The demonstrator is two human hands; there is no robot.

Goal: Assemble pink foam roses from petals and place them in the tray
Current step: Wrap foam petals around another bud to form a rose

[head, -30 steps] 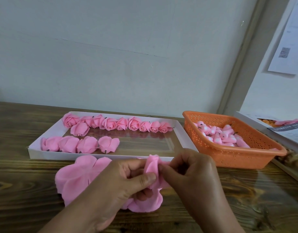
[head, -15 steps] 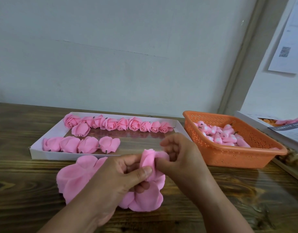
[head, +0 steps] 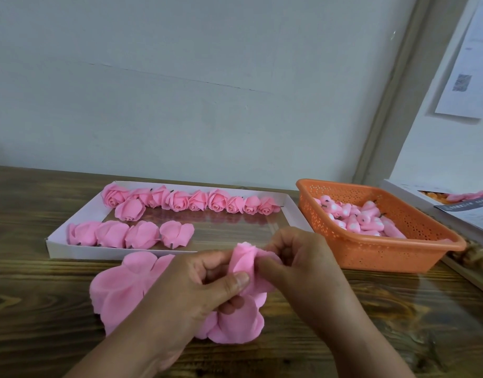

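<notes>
**Petal wrap under way, just short of the tray**

Right now both hands meet over the near edge of the worktop (head: 398, 309), working one half-formed rose (head: 244, 259). The left hand (head: 196, 285) pinches it from the left, thumb pressed across the folded petal; the right hand (head: 297, 257) has its fingers curled in and pinches the same bud from the right. The bud's long axis stands roughly upright, tip tilted away from the person, with loose petals (head: 235, 323) hanging below it. More flat petal sheets (head: 120, 287) lie on the wood under the left wrist.

The white tray (head: 288, 211) sits just beyond the hands, holding a back row of finished roses (head: 196, 200) and a short front row (head: 131, 234) (four in it). Open space lies right of that front row, directly ahead of the bud, so either hand seems about equally near. An orange basket (head: 385, 255) of rose cores stands to the right.
</notes>
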